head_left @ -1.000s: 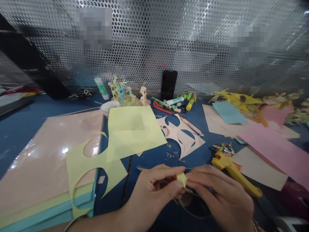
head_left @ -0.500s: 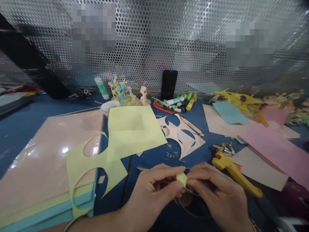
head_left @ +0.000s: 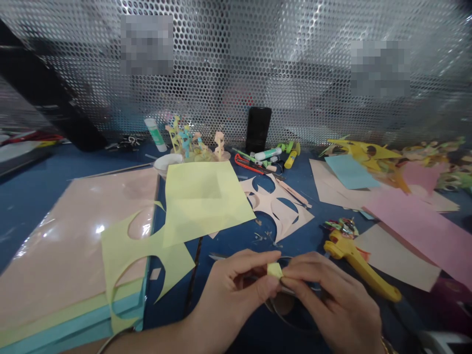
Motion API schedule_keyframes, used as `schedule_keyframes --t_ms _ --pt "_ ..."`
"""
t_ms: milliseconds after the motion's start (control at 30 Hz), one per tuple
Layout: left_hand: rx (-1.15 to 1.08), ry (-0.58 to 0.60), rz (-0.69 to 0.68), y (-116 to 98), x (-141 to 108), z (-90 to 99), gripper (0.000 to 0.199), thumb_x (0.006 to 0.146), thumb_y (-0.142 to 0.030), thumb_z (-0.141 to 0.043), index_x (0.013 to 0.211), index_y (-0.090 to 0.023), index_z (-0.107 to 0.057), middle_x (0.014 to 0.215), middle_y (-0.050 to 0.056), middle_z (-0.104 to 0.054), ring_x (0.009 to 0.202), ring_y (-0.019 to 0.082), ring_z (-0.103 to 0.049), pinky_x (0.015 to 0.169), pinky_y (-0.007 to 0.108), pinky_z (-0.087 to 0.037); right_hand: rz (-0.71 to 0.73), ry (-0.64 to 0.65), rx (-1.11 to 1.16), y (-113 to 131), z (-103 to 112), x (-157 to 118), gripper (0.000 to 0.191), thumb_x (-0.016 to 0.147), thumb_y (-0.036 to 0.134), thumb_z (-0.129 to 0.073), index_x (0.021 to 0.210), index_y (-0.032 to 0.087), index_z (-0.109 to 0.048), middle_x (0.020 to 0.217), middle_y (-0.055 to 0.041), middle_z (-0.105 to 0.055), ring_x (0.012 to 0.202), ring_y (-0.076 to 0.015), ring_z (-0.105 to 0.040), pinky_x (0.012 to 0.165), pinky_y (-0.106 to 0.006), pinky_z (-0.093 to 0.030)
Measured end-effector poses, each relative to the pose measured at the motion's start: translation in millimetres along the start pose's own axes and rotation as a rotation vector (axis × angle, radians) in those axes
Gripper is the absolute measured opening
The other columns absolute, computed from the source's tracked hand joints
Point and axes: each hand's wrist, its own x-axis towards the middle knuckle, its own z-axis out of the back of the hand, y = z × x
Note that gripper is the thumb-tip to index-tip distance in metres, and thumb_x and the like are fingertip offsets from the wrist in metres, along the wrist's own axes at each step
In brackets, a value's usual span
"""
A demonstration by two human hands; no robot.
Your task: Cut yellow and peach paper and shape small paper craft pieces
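Between my two hands is a small folded piece of pale yellow paper [head_left: 274, 270]. My left hand [head_left: 238, 287] pinches it from the left with thumb and forefinger. The fingertips of my right hand [head_left: 328, 295] close on its right edge. Under the hands lies a pair of scissors [head_left: 217, 256], mostly hidden, with its blade tip poking out on the left. To the left, a yellow sheet with round cut-outs [head_left: 147, 250] rests partly beneath a whole yellow sheet [head_left: 206, 201].
A pale pink cut-out sheet [head_left: 269, 199] lies ahead. A yellow-handled tool [head_left: 361, 268] and pink paper [head_left: 424, 231] are on the right. A phone [head_left: 258, 129] leans at the back, near glue sticks [head_left: 267, 154] and small paper figures [head_left: 186, 140]. A plastic-covered paper stack [head_left: 92, 211] fills the left.
The folded yellow paper has turned slightly and shifted a little left. My right fingers have changed their grip, moving slightly down and left along its edge.
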Motion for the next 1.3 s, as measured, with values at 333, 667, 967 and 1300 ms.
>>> schedule_keyframes --t_ms 333,667,967,1300 --pt "-0.142 0.021 0.089 -5 3 -0.9 0.021 0.076 -0.022 -0.074 0.092 -0.019 -0.061 0.073 -0.003 -0.066 0.067 0.010 -0.066 0.064 0.018 -0.052 -0.052 0.054 0.066 -6 4 4 0.015 0.086 0.015 -0.058 0.094 0.025 -0.066 0.084 0.0022 -0.068 0.077 -0.0091 -0.065 0.070 -0.014 -0.051" --pt "0.000 -0.053 0.093 -3 2 1.2 0.019 0.066 -0.023 -0.080 0.083 -0.019 -0.072 0.073 0.000 -0.071 0.066 0.010 -0.063 0.062 0.017 -0.051 -0.035 0.037 0.080 -6 0 6 0.013 0.080 0.013 -0.068 0.088 0.023 -0.067 0.079 0.0016 -0.067 0.071 -0.0102 -0.065 0.066 -0.016 -0.052" --pt "0.011 -0.089 0.097 -6 3 2.1 0.013 0.068 -0.023 -0.078 0.079 -0.018 -0.072 0.067 -0.001 -0.069 0.061 0.009 -0.062 0.059 0.016 -0.050 -0.046 0.020 0.087 -4 0 6 0.010 0.078 0.013 -0.069 0.082 0.022 -0.068 0.076 0.0008 -0.067 0.069 -0.0118 -0.066 0.063 -0.018 -0.054" --pt "-0.065 -0.067 0.166 -9 4 -0.4 0.010 0.073 -0.025 -0.075 0.076 -0.016 -0.074 0.060 0.000 -0.071 0.056 0.008 -0.063 0.057 0.016 -0.052 0.041 0.030 -0.014 -2 4 4 0.013 0.081 0.010 -0.065 0.087 0.021 -0.069 0.081 0.0005 -0.070 0.072 -0.0095 -0.066 0.067 -0.013 -0.053"
